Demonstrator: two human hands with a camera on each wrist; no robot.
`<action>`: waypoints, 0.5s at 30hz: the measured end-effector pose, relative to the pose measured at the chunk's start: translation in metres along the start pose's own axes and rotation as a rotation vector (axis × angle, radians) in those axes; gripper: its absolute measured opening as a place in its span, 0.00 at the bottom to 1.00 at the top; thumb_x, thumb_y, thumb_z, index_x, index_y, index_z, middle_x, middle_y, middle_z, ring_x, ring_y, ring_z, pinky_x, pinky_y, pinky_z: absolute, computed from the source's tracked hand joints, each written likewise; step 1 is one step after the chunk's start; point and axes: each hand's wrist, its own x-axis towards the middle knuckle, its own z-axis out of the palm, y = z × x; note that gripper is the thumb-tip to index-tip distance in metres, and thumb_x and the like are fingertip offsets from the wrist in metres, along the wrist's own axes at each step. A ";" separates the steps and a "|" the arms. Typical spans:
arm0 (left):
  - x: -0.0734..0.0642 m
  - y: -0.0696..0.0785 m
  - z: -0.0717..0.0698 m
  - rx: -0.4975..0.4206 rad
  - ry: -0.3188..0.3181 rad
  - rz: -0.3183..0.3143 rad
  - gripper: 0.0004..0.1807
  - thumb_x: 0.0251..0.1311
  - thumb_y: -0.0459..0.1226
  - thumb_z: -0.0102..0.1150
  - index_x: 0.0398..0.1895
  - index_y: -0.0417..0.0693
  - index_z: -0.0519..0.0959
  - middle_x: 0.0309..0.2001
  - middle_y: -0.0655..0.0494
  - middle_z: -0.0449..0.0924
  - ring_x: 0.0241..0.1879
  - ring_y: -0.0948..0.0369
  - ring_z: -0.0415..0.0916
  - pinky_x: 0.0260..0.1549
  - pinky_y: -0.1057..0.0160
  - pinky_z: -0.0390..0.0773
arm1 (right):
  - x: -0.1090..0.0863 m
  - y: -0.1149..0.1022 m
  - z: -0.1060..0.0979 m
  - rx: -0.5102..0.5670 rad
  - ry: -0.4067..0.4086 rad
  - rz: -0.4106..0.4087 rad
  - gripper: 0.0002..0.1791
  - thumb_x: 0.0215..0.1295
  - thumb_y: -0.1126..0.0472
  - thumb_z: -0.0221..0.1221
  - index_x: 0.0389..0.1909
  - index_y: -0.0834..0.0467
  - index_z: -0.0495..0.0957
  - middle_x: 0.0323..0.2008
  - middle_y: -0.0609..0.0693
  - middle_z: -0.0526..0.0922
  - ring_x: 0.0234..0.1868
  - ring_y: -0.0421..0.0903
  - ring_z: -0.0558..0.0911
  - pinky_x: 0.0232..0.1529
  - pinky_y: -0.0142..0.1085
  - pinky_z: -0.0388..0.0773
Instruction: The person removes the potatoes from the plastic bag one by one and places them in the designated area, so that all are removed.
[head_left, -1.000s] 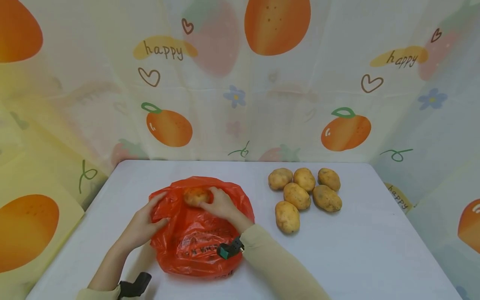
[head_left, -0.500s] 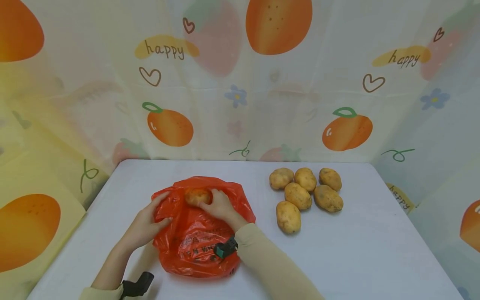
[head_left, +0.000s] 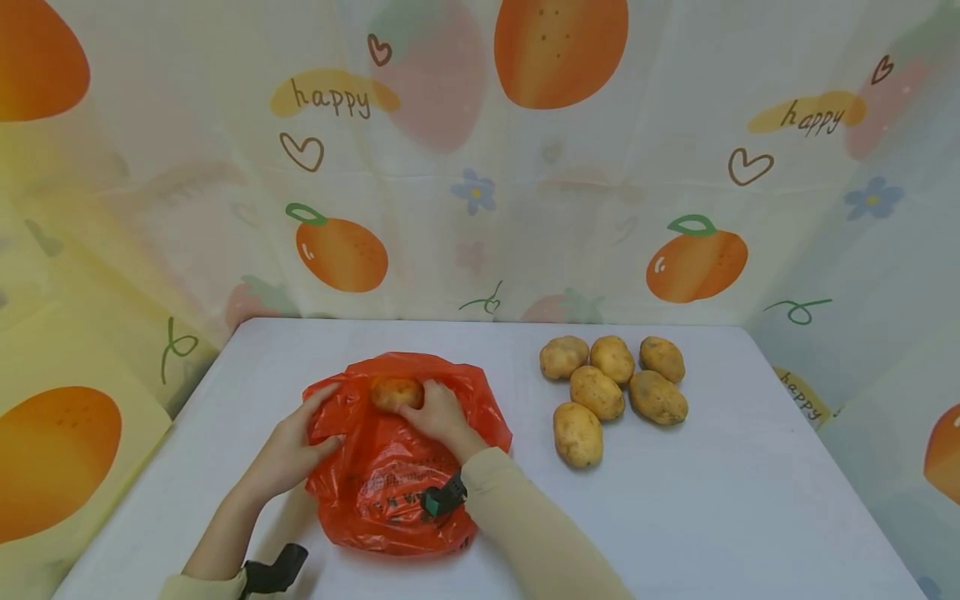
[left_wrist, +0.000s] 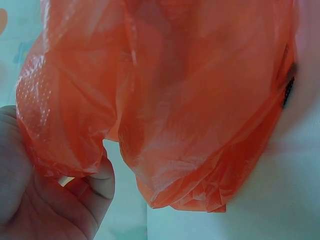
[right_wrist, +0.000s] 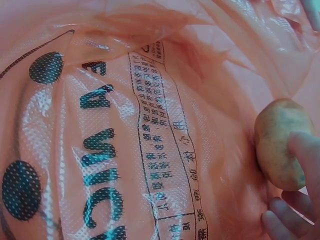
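Note:
A red plastic bag (head_left: 360, 508) with dark print sits on the left half of the table. My left hand (head_left: 281, 454) grips its left edge; in the left wrist view the thin film (left_wrist: 65, 120) runs between thumb and fingers. At the bag's mouth, my right hand (head_left: 438, 414) holds a potato (head_left: 392, 394) between thumb and fingers. The right wrist view shows that potato (right_wrist: 280, 142) against the bag's inside, beside printed lettering. Fingers on the potato's far side are partly hidden.
Several loose potatoes (head_left: 596, 392) lie grouped on the white table (head_left: 712, 508), right of the bag. A curtain (head_left: 420, 208) printed with fruit hangs behind the table's back edge. Black wrist cameras (head_left: 276, 569) are strapped to both forearms.
My right wrist and forearm have shifted slightly left, while the fingers stay on the potato in the bag. My left hand keeps its grip on the bag's edge.

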 end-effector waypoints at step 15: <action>-0.001 0.000 0.000 0.004 0.009 0.012 0.39 0.56 0.32 0.59 0.69 0.54 0.54 0.55 0.39 0.70 0.42 0.52 0.76 0.33 0.60 0.82 | -0.002 0.007 -0.010 -0.026 -0.107 -0.085 0.28 0.58 0.52 0.60 0.56 0.60 0.68 0.48 0.52 0.78 0.44 0.46 0.76 0.51 0.39 0.75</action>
